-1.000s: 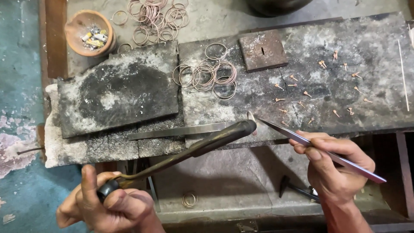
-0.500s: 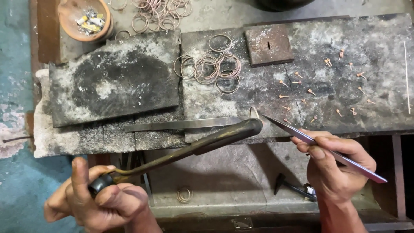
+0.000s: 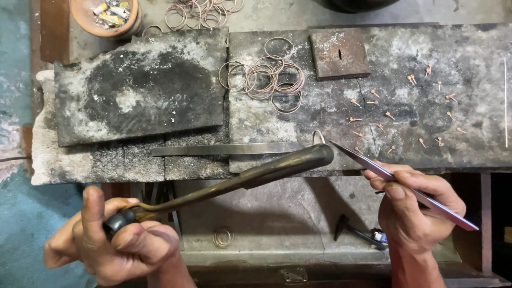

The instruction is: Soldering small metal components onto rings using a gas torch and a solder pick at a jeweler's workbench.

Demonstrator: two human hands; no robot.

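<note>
My left hand (image 3: 114,242) grips the black handle of a long brass torch (image 3: 250,178) whose thick nozzle points right, ending over the front edge of the stone bench. My right hand (image 3: 416,205) holds long steel tweezers (image 3: 384,173) like a pen, tips aimed left at a small wire ring (image 3: 318,137) standing just above the torch nozzle. A pile of copper wire rings (image 3: 266,77) lies on the grey slab (image 3: 426,58) behind. Small copper pins (image 3: 405,106) are scattered to the right.
A charred dark block (image 3: 138,88) sits at left. A flat steel file (image 3: 224,150) lies along the bench front. A rusty square plate (image 3: 340,53), a clay bowl of scraps (image 3: 106,13), more rings (image 3: 200,12) at the back, a thin rod (image 3: 505,101), a small hammer (image 3: 357,232) below.
The view has shifted slightly; the torch nozzle and tweezers tips have come closer together near the small ring at the bench front. Both hands keep their grips.
</note>
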